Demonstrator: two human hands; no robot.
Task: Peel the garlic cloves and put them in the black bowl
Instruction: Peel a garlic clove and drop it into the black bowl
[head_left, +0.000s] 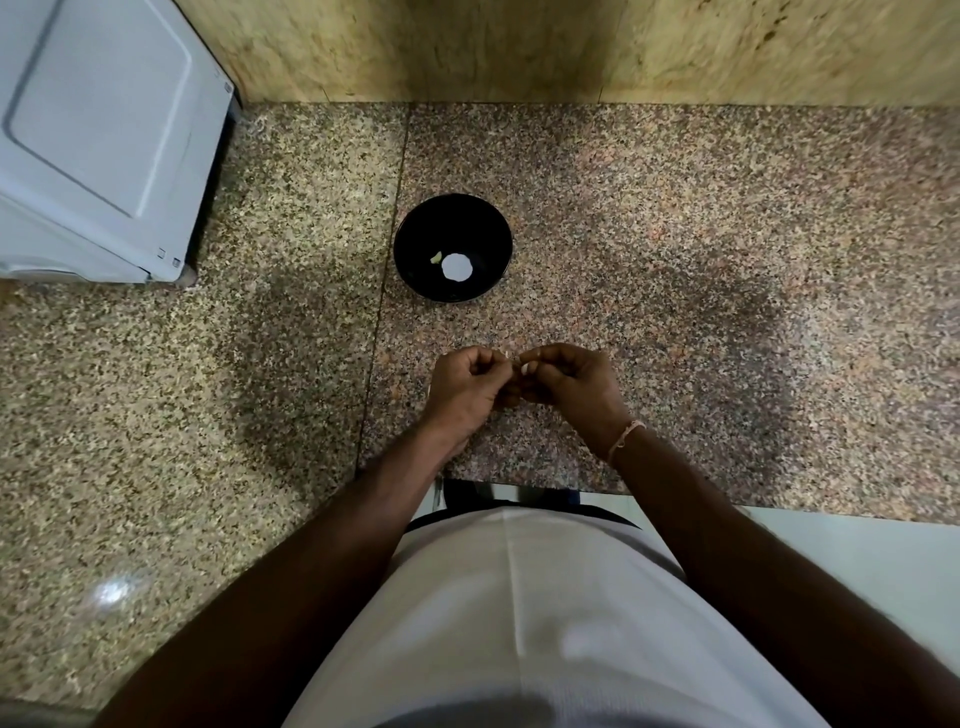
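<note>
— Hands first: what is held?

— Something small and pale, presumably a garlic clove (521, 366), is pinched between the left hand (467, 387) and the right hand (571, 384). Both sets of fingers are curled inward and the fingertips are brought together over the near part of the speckled granite counter (675, 249). Most of the clove is hidden by the fingers; whether skin is on it cannot be told.

— And the bowl?

— The black bowl (415, 249) is set farther back on the counter, apart from the hands. One small pale piece (435, 257) is seen inside, beside a bright white reflection (456, 267); it cannot be made out clearly.

— Anything else?

— A thread bracelet (626, 439) is worn on the right wrist. A white appliance (98, 135) is cut off at the upper left edge. A stone wall (519, 47) is seen behind the counter.
</note>
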